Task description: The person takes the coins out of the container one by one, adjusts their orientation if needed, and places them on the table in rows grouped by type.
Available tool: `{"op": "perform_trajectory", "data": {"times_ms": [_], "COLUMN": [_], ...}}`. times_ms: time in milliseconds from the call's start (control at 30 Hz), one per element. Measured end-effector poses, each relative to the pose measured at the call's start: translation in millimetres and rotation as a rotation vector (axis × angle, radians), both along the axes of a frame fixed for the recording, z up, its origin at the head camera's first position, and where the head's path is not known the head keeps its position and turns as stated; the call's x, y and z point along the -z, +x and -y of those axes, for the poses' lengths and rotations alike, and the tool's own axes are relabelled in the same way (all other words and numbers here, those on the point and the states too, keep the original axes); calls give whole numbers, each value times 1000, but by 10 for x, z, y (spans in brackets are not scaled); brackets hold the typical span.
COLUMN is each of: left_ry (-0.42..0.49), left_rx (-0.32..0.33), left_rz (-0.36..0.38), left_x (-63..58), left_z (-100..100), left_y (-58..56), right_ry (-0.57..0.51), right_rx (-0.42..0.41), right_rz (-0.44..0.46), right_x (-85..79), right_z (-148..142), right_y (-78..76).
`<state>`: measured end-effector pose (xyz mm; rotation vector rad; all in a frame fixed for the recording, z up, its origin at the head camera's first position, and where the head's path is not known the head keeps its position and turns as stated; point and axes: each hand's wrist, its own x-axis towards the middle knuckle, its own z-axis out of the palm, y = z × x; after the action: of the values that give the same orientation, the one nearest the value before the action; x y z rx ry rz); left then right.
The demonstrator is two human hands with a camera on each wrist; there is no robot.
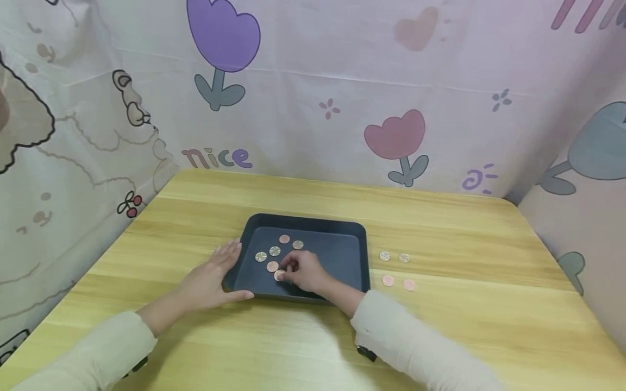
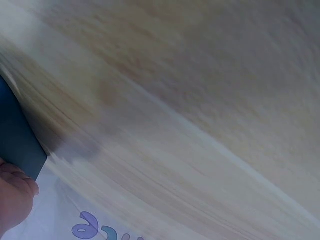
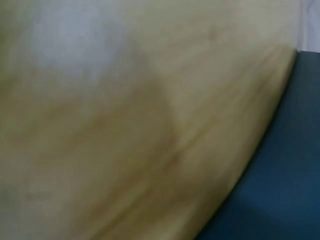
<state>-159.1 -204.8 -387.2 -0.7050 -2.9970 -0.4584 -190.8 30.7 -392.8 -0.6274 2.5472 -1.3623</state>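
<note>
A dark rectangular baking tray [image 1: 337, 260] lies on the table. My left hand [image 1: 205, 279] is spread against its left side, thumb stretched along the front rim; in the left wrist view fingertips [image 2: 17, 187] show beside the tray wall [image 2: 17, 132]. Inside the tray, my right hand [image 1: 305, 270] has thumb and fingers bent and pinches a copper-coloured coin [image 1: 279, 275] near the front left. Close by lie another copper-coloured coin [image 1: 272, 266] and several more, among them a gold-coloured coin [image 1: 261, 256]. In the right wrist view only the tray [image 3: 280, 180] and tabletop appear, without the hand.
On the table right of the tray sit two pale coins, one a silvery-gold coin [image 1: 385, 256], and nearer me two pinkish copper coins, one a copper coin [image 1: 408, 284]. The wood-grain table [image 1: 464, 320] meets a printed cloth backdrop [image 1: 313, 130] behind and at both sides.
</note>
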Motion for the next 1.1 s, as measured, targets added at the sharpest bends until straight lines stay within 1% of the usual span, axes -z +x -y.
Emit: {"op": "perform_trajectory", "data": {"times_ms": [100, 233, 333, 633, 767, 1000, 1100], "left_ry": [-3, -2, -1, 0, 2, 2, 5], "left_rx": [-6, 0, 1, -2, -1, -2, 4], "left_rz": [13, 18, 11, 15, 11, -4, -6], "left_x": [-1, 9, 15, 9, 12, 36, 35], "left_z": [22, 25, 27, 32, 32, 37, 34], "left_y": [-1, -15, -19, -4, -4, -8, -12], "right_ry": [41, 123, 168, 257, 221, 133, 81], "right_rx": [21, 40, 34, -7, 6, 28, 51], "right_rz": [-5, -46, -69, -84, -74, -102, -72], "right_x": [16, 25, 22, -23, -27, -12, -41], "right_z": [61, 87, 94, 118, 104, 11, -63], "right_y": [9, 12, 18, 26, 24, 5, -5]}}
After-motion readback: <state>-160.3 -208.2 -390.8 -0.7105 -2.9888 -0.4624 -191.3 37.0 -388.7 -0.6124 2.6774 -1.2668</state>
